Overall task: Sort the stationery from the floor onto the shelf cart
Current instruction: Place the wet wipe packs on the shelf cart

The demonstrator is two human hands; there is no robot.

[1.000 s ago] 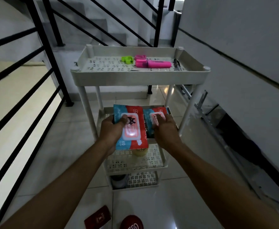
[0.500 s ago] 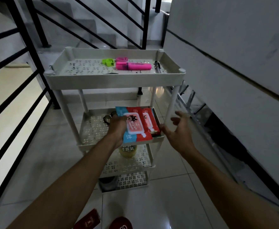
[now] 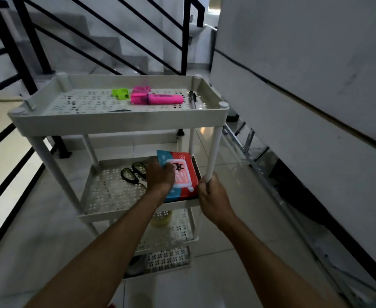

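Note:
A white shelf cart [image 3: 115,123] with several perforated tiers stands in front of me. On its second tier lies a red and blue wipes pack [image 3: 182,174], stacked at the right end. My left hand [image 3: 160,176] rests on the pack's left side, fingers over its top. My right hand [image 3: 213,196] grips the cart's front right post [image 3: 214,152] just above the second tier. Black-handled scissors [image 3: 132,174] lie on the same tier, left of my left hand. The top tier carries a pink highlighter [image 3: 158,99], a green sharpener [image 3: 121,94] and a dark pen [image 3: 192,97].
A roll of tape [image 3: 161,218] sits on the third tier and a dark round object [image 3: 135,265] on the lowest. Black stair railings [image 3: 15,52] run along the left and behind. A white wall [image 3: 304,74] and a folded metal ladder [image 3: 256,152] close in the right side.
My right hand left the second wipes pack and took hold of the cart's front right post. My left hand pushed its pack further onto the second tier, over the other one.

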